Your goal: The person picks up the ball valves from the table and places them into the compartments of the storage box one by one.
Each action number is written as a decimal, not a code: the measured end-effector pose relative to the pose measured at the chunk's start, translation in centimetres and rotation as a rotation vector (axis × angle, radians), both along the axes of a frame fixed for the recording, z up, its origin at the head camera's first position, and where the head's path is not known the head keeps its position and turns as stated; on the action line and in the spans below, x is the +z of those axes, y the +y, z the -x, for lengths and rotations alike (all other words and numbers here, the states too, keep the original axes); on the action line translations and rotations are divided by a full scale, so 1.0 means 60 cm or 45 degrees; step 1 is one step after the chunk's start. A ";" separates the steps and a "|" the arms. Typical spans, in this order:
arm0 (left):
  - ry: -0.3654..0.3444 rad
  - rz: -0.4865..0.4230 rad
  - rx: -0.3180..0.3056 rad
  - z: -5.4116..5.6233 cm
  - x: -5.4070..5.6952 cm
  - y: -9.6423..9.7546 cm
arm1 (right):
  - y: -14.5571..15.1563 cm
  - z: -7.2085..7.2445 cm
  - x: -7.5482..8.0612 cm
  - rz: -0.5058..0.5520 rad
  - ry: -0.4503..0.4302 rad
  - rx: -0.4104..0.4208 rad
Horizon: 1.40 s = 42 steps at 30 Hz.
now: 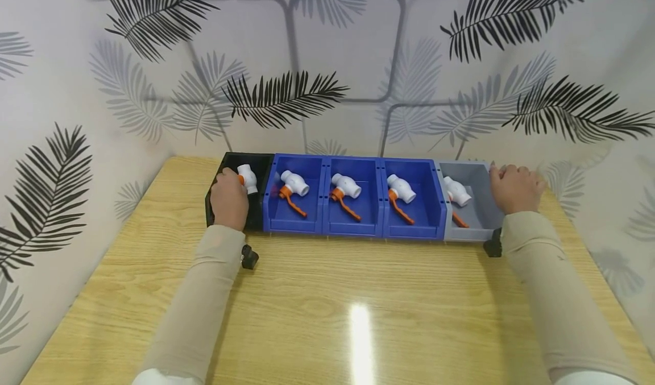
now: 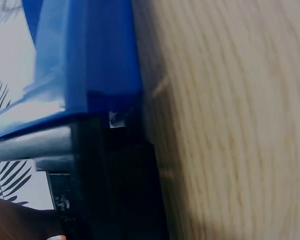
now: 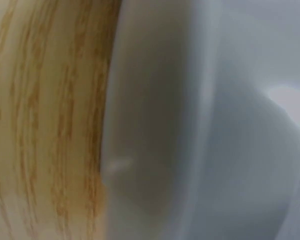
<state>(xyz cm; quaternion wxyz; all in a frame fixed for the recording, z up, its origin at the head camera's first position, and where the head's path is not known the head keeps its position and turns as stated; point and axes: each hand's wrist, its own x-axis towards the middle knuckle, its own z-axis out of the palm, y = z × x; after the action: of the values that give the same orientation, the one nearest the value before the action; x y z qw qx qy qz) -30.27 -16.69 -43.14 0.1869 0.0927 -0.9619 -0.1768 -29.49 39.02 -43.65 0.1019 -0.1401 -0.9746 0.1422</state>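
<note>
In the head view a row of joined storage bins runs along the back of the table. My left hand grips the left wall of the black bin at the row's left end. At the other end, my right hand holds the right wall of the grey bin, fingers over its rim. Between them sit three blue bins, the middle one among them. Each bin holds a white ball valve with an orange handle; my left hand partly covers the one in the black bin.
The wooden table extends in front of the row, with a bright light reflection on it. Behind the bins stands a leaf-patterned wall covering. A small black wrist camera sits at my left wrist, another at my right.
</note>
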 end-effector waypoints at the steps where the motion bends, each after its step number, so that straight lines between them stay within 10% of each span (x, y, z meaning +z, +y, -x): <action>1: -0.007 0.012 0.007 0.002 -0.002 0.000 | 0.000 0.000 0.000 0.001 0.001 0.002; 21: -0.190 0.084 0.004 0.017 -0.011 -0.002 | -0.009 -0.006 0.006 -0.009 0.006 -0.001; 42: -0.192 0.082 -0.042 0.001 -0.019 0.001 | -0.005 -0.001 0.008 -0.004 -0.018 0.007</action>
<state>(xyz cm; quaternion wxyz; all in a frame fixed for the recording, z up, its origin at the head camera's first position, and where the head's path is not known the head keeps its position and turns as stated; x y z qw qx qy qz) -30.32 -16.65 -44.29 0.1139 0.0837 -0.9798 -0.1412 -29.43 38.73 -43.19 0.0946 -0.1385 -0.9758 0.1400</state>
